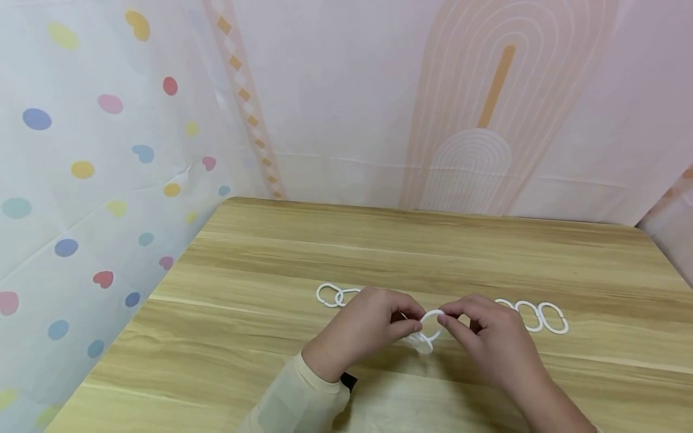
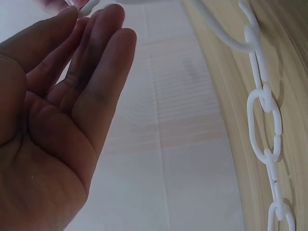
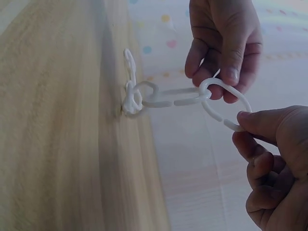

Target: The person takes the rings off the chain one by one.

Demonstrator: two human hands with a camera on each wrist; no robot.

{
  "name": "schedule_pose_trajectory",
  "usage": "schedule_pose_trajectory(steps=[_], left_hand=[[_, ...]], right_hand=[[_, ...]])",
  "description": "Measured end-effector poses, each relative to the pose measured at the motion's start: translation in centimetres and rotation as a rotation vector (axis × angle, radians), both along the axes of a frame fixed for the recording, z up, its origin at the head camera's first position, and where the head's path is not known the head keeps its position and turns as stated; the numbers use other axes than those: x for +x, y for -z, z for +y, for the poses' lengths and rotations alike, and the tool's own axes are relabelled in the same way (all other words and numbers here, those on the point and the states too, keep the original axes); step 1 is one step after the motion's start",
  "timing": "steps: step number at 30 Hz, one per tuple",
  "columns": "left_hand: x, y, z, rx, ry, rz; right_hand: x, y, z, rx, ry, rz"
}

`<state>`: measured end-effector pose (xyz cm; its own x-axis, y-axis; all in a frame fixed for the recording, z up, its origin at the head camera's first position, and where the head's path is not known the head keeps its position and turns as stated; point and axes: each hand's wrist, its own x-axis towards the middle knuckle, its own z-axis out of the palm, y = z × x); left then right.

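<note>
Between thumb and fingers, my left hand [image 1: 363, 328] pinches the left side of a white plastic chain link [image 1: 431, 313]. My right hand [image 1: 495, 340] pinches the same link's other side, near a small gap in its ring [image 3: 230, 126]. From this link hangs a white chain [image 3: 159, 104] of joined links, which runs down to the table. The left wrist view shows the chain [image 2: 251, 130] stretching past the left hand. Its far end link [image 1: 319, 291] lies on the table left of the hands. Part of the chain is hidden behind the left hand.
Several white links [image 1: 565, 325] lie in a row on the wooden table [image 1: 260, 252], beyond the right hand and partly covered by it. Patterned cloth [image 1: 335, 90] hangs behind the table and along its left side. A black item [image 1: 349, 381] shows at the left wrist.
</note>
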<state>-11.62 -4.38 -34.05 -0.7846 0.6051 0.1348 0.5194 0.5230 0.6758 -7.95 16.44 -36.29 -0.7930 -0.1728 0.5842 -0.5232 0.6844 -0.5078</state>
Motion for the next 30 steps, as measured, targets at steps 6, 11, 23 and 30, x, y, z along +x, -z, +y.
schedule_pose_trajectory(steps=[6, 11, 23, 30], left_hand=[[0.0, 0.1, 0.1, 0.022, 0.034, 0.0], [0.0, 0.1, 0.2, 0.012, 0.026, 0.022], [-0.1, 0.5, 0.4, 0.055, 0.069, 0.061], [-0.1, 0.8, 0.5, 0.137, 0.095, 0.133]], right_hand=[[0.0, -0.3, 0.5, -0.031, 0.021, -0.01], [0.0, -0.4, 0.9, -0.07, 0.028, -0.01], [0.5, -1.6, 0.9, -0.196, 0.049, -0.102], [0.8, -2.1, 0.8, -0.241, 0.048, -0.114]])
